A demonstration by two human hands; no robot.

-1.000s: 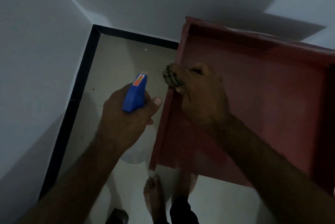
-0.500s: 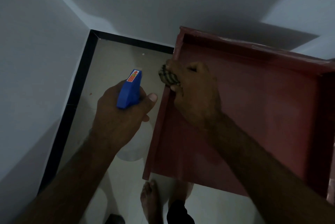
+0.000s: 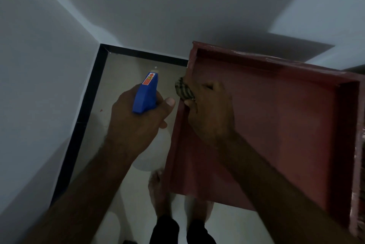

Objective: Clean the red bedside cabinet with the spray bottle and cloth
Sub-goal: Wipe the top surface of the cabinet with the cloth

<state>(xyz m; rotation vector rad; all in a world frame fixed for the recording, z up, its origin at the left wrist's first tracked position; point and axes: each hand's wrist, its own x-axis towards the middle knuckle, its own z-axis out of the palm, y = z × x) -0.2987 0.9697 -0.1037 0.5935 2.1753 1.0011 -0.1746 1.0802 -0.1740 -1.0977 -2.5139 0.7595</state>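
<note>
Walls: white walls (image 3: 49,66), meeting in a corner at upper left.
Skirting: black skirting (image 3: 87,105) along the base of both walls.
Floor: glossy beige floor tiles (image 3: 122,78); small red speck (image 3: 101,110) near the skirting.
Feet: bare feet (image 3: 158,190) on the tiles, dark trouser legs (image 3: 166,230) above them.

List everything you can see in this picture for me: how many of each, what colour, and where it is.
cabinet: one, red, on the right, its back against the wall, seen from above.
spray bottle: one, blue head with a pale body, left of the cabinet, above the floor.
cloth: one, checked dark and pale, on the cabinet's left rim.
floor: pale tiles, in the corner left of the cabinet.
skirting: black strip, along the foot of both walls.
walls: two, whitish, meeting in a corner.
feet: two, bare, at the cabinet's near edge.
left hand: grips the spray bottle.
right hand: holds the cloth on the rim.
</note>
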